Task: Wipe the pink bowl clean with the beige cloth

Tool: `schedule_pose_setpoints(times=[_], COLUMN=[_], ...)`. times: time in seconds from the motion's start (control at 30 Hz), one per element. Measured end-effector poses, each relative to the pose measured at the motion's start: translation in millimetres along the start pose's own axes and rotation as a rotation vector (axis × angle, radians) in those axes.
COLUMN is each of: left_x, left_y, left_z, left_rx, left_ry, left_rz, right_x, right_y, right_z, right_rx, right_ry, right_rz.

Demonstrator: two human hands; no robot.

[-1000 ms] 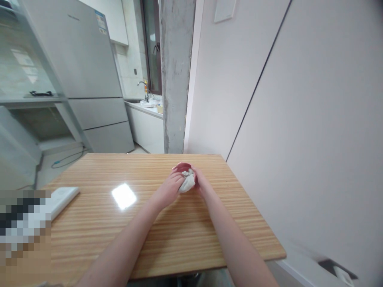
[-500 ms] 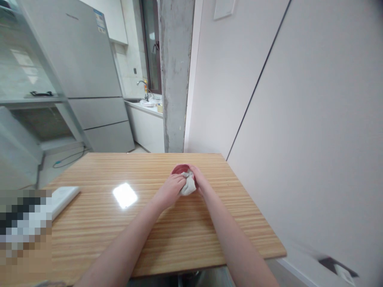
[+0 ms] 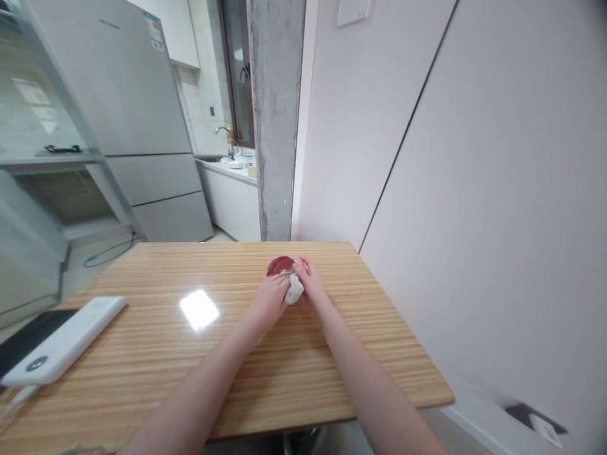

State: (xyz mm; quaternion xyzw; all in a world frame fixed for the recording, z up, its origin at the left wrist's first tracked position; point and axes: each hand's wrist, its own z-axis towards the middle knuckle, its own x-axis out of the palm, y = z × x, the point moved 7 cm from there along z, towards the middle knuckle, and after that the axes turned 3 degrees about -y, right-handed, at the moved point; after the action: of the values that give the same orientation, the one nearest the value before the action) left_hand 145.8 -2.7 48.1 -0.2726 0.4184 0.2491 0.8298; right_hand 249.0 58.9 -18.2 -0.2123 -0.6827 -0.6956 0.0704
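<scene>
A pink bowl [image 3: 279, 263] is tilted above the far middle of the wooden table [image 3: 156, 354], its opening partly facing me. My left hand [image 3: 272, 297] is closed on a white cloth [image 3: 294, 289], which it presses at the near rim and inside of the bowl. One end of the cloth bunches out between my hands. Around the bowl's right side, my right hand [image 3: 309, 278] grips the rim. My hands and the cloth hide much of the bowl, and its underside is out of sight.
A white power bank [image 3: 71, 341] with a cable lies at the table's left, beside a dark flat object [image 3: 35, 332]. The pale wall [image 3: 474, 208] runs along the right side. Beyond the table stand a grey pillar [image 3: 277, 126] and a fridge [image 3: 123, 95].
The bowl and both hands have moved slightly left and away from me. My right fingers have shifted over the rim, and less of the cloth hangs out.
</scene>
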Motion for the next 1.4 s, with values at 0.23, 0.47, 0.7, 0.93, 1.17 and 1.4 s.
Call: schedule_pose_setpoints(times=[0.23, 0.47, 0.7, 0.93, 1.17, 1.4], left_x=[13.7, 3.9, -1.8, -5.0, -2.7, -7.8], left_y=[-0.7, 8.7, -3.3, 6.9, 0.2, 8.4], left_z=[-1.2, -0.2, 1.4, 1.3, 0.5, -0.8], left_rx=[0.008, -0.071, 0.074, -0.004, 0.073, -0.085], left_ry=[0.051, 0.006, 0.051, 0.024, 0.031, -0.073], left_rz=[0.022, 0.064, 0.034, 0.104, 0.096, 0.118], right_x=[-10.0, 5.3, -6.6, 14.2, -4.8, 13.7], right_y=[6.7, -7.6, 2.9, -9.6, 0.5, 1.9], right_z=[2.9, -2.7, 1.0, -13.3, -5.2, -20.7], right_rx=[-0.046, -0.002, 0.002, 0.064, -0.008, -0.065], right_ry=[-0.043, -0.022, -0.042, -0.019, -0.088, -0.034], right_rz=[-0.061, 0.016, -0.011, 0.07, -0.06, -0.019])
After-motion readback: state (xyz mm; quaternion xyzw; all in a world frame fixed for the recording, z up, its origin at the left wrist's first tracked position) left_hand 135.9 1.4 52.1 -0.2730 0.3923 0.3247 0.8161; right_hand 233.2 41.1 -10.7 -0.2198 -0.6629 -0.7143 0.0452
